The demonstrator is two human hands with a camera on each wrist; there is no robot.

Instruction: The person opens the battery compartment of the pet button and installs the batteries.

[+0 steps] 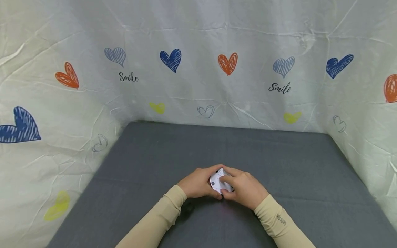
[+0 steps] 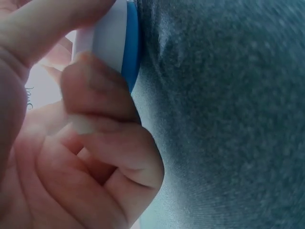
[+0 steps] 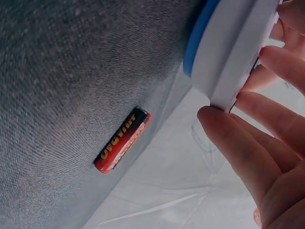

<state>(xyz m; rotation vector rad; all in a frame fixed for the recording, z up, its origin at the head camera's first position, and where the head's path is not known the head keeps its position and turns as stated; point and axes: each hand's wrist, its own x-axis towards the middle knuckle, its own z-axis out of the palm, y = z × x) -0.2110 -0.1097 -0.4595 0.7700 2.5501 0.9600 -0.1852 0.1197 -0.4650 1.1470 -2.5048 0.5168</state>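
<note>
A small round white device [image 1: 216,181] with dark spots and rows of tiny holes on its upper face is between both hands at the front middle of the table. The right wrist view shows the blue band [image 3: 198,40] round its lower part, close over the cloth. My left hand [image 1: 200,183] grips its left side with thumb and curled fingers. On the right, my right hand [image 1: 246,187] holds the rim between thumb and fingers, one bent finger touching the upper face. A red and black battery [image 3: 123,140] lies on the cloth near the right hand.
Dark grey cloth [image 1: 167,148] covers the table. White sheeting [image 1: 198,82] printed with hearts and the word Smile rises along the back and both sides.
</note>
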